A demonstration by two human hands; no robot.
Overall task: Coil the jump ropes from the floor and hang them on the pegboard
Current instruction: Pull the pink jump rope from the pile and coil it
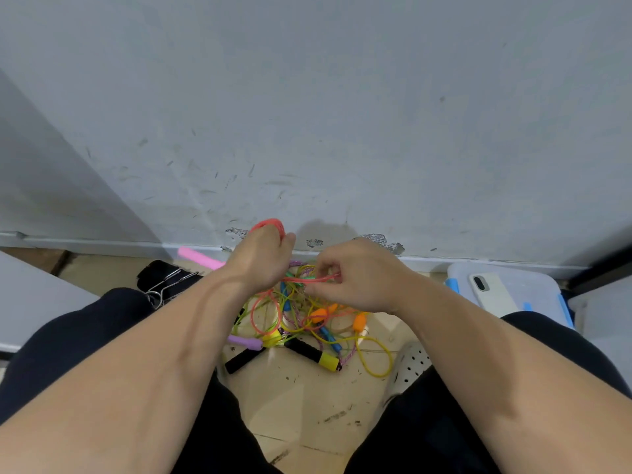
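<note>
While the left hand [261, 258] grips the coral handle [270, 224], the right hand [355, 278] pinches its cord [309, 279]; draw each loop clear of the tangled pile [307, 323] before wrapping.

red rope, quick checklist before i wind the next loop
1. Left hand has the red handle: ok, fist shut round it.
2. Right hand holds the red rope: ok, pinched and stretched between both hands.
3. Red rope free of the pile: not ok, its loops run down among the yellow and purple cords.
4. Second red handle found: cannot tell, not seen in the tangle.
5. Pegboard within reach: cannot tell, only bare wall shows.
6. Floor room to pull slack: ok, bare tiles between the knees.
</note>
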